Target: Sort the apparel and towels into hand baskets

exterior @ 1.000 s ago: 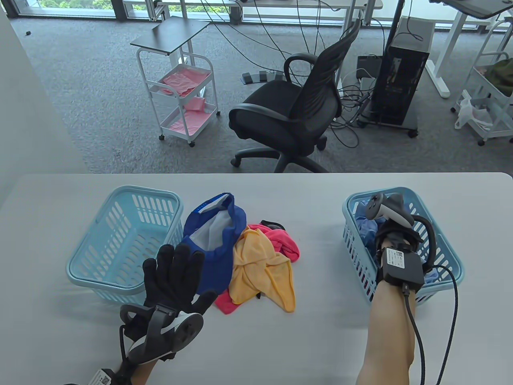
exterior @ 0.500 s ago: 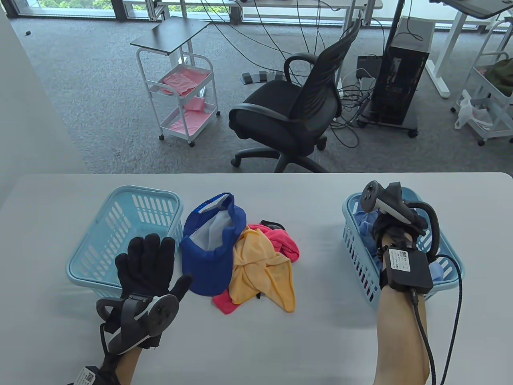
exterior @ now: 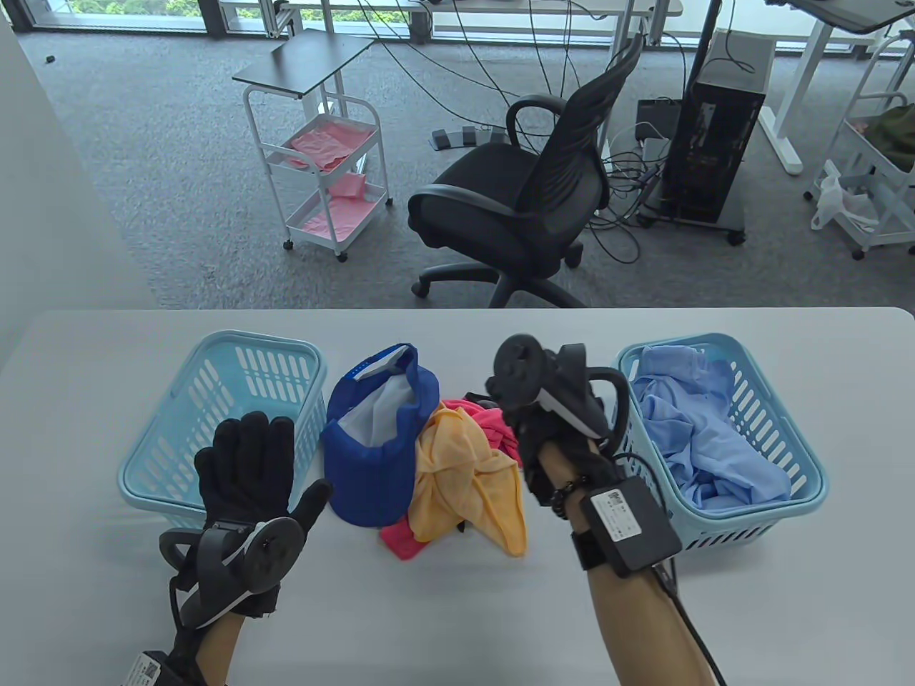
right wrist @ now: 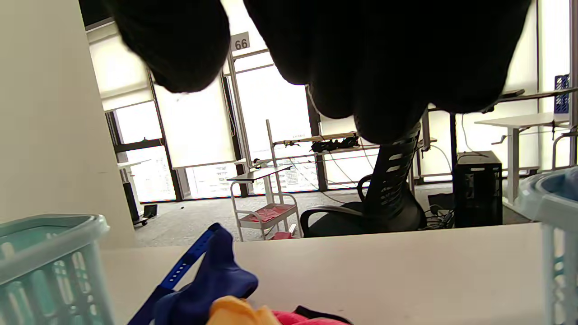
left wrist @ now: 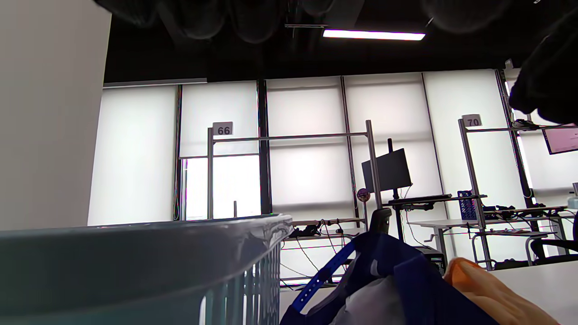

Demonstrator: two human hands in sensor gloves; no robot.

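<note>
Right grip: the right hand (exterior: pixel 554 436) is held above the pink cloth (exterior: pixel 500 427); finger state cannot be told.
Left grip: the left hand (exterior: pixel 246 471) is spread, nothing held.
Done: blue shirt (exterior: pixel 697 436) is seen in right basket (exterior: pixel 786 500).
Left: cap (exterior: pixel 379 457), orange towel (exterior: pixel 465 486) on surface (exterior: pixel 457 622); left basket (exterior: pixel 164 493) unfilled.

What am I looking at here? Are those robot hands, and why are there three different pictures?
No robot: a person's two hands in black sensor gloves, each with a tracker strapped to its back. The big picture looks down on the table. The other two come from small cameras on the wrists, looking low across the table into the room.

The left hand is spread flat over the near edge of the left basket, holding nothing. The right hand hangs over the pile in the middle; its fingers are hidden, so I cannot tell whether it grips anything.

That pile holds a blue cap, an orange cloth and a pink cloth. The right basket already holds a light blue shirt.
</note>
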